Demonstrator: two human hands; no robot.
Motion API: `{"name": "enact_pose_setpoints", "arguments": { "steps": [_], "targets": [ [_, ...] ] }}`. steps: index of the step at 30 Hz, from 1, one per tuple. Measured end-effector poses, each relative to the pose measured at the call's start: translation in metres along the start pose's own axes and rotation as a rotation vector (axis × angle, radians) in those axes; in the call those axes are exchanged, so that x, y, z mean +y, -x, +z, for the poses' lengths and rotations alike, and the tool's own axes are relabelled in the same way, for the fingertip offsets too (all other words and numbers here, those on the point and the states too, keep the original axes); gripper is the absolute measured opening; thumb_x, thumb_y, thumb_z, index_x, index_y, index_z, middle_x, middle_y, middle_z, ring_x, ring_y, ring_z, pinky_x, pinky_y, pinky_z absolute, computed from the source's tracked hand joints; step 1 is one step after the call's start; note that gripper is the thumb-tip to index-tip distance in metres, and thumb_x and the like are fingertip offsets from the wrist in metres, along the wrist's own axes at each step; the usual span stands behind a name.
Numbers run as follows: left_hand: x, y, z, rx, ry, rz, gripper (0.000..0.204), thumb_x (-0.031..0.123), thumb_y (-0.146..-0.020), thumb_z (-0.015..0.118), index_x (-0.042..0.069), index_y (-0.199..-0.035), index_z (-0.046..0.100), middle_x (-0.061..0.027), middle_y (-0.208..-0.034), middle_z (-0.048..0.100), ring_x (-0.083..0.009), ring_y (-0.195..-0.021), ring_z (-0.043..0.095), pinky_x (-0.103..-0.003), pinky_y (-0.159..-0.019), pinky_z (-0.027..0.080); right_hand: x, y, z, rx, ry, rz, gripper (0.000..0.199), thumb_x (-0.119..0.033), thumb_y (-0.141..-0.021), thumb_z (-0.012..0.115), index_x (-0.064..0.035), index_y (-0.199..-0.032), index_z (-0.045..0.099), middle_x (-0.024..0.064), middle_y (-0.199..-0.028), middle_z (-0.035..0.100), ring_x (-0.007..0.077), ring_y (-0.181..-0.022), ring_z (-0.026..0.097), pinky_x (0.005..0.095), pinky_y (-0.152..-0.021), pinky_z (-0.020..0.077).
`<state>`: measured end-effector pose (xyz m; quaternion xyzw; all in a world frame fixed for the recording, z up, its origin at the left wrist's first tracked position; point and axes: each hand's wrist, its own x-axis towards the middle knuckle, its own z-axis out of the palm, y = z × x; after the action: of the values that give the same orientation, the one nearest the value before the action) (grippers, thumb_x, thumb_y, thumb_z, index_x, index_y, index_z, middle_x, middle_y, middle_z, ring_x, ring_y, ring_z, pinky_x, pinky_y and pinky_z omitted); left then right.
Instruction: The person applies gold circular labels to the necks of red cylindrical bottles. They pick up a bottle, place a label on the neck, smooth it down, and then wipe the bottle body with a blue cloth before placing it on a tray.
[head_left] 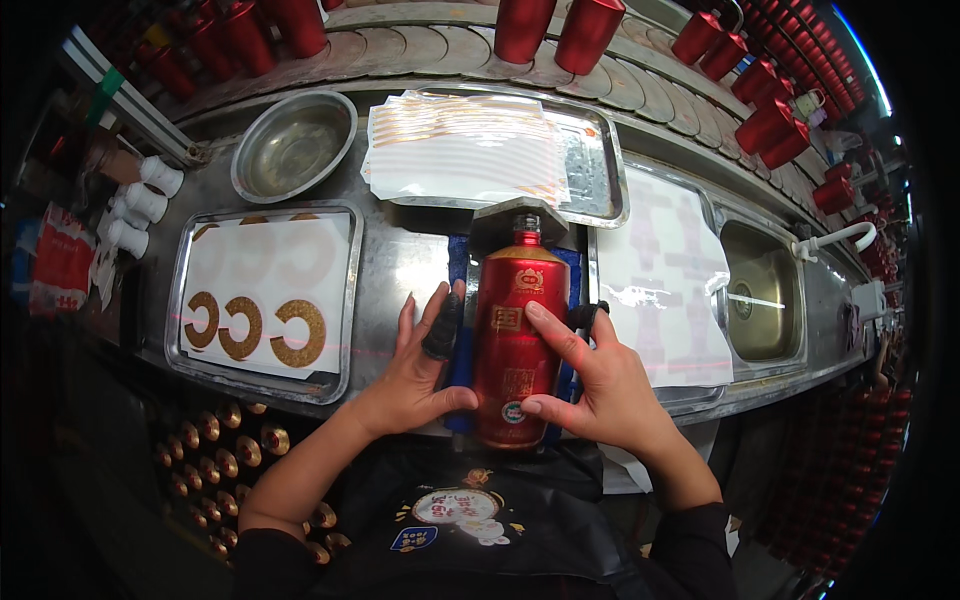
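Note:
A red glossy bottle (522,345) with gold and white markings lies in front of me, its bare neck pointing away, on a blue-padded holder (458,335). My left hand (410,375) is open at the bottle's left side; its thumb tip reaches the lower edge, and the other fingers point away beside it. Spread over the right side is my right hand (600,385), with index fingertip and thumb resting on the bottle's face. Each hand wears a black finger cover. Beyond the neck stands a grey metal end piece (518,212) of the holder.
Gold C-shaped labels lie on a tray (355,290) at left. Beyond are a metal bowl (295,145) and a stack of label sheets (465,150). Translucent sheets (665,280) lie at right beside a sink (765,290). Red bottles (590,35) stand on a slatted conveyor (440,55).

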<state>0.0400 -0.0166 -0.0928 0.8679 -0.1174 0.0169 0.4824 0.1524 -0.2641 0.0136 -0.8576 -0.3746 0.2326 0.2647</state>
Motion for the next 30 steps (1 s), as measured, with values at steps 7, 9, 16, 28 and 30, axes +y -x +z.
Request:
{"name": "enact_pose_setpoints", "arguments": {
  "steps": [7,9,16,28,30],
  "targets": [
    [0.007,0.000,0.000,0.011,0.028,-0.012,0.108,0.072,-0.087,0.060,0.016,-0.164,0.010,-0.0162,-0.170,0.013,-0.0361,-0.158,0.002,-0.061,-0.120,-0.008,0.003,0.009,0.004,0.119,-0.009,-0.073,0.085,-0.051,-0.080,0.080,-0.0340,-0.155,0.043,0.0215,-0.098,0.050,0.0385,-0.072,0.061,0.0433,-0.067,0.0532],
    [0.009,0.001,0.001,-0.001,0.045,-0.030,0.108,0.072,-0.086,0.060,0.015,-0.164,0.011,-0.0158,-0.170,0.015,-0.0348,-0.158,0.002,-0.061,-0.120,-0.008,0.006,0.010,0.006,0.100,0.022,-0.083,0.085,-0.050,-0.080,0.080,-0.0345,-0.154,0.043,0.0211,-0.097,0.049,0.0386,-0.073,0.061,0.0433,-0.068,0.0531],
    [0.007,0.003,-0.001,-0.007,0.085,-0.016,0.109,0.070,-0.086,0.062,0.013,-0.164,0.011,-0.0148,-0.169,0.019,-0.0315,-0.158,0.007,-0.061,-0.120,-0.011,0.018,0.009,0.008,0.068,-0.065,-0.087,0.082,-0.050,-0.084,0.075,-0.0299,-0.156,0.042,0.0202,-0.098,0.051,0.0357,-0.081,0.058,0.0419,-0.073,0.0499],
    [0.037,0.005,0.004,0.095,0.078,-0.029,0.103,0.060,-0.091,0.064,0.007,-0.163,0.013,-0.0179,-0.167,0.025,-0.0318,-0.155,0.022,-0.059,-0.120,-0.009,0.033,0.013,0.012,0.059,-0.077,-0.099,0.082,-0.063,-0.087,0.068,-0.0308,-0.157,0.041,0.0128,-0.091,0.049,0.0251,-0.076,0.052,0.0364,-0.068,0.0428],
    [0.037,0.004,0.005,0.095,0.049,-0.042,0.103,0.060,-0.091,0.065,0.006,-0.163,0.014,-0.0176,-0.166,0.026,-0.0316,-0.155,0.023,-0.059,-0.120,-0.009,0.037,0.013,0.015,0.099,-0.141,-0.118,0.091,-0.065,-0.083,0.071,-0.0219,-0.158,0.040,0.0065,-0.088,0.042,0.0177,-0.071,0.042,0.0310,-0.063,0.0370]
  ]
}}
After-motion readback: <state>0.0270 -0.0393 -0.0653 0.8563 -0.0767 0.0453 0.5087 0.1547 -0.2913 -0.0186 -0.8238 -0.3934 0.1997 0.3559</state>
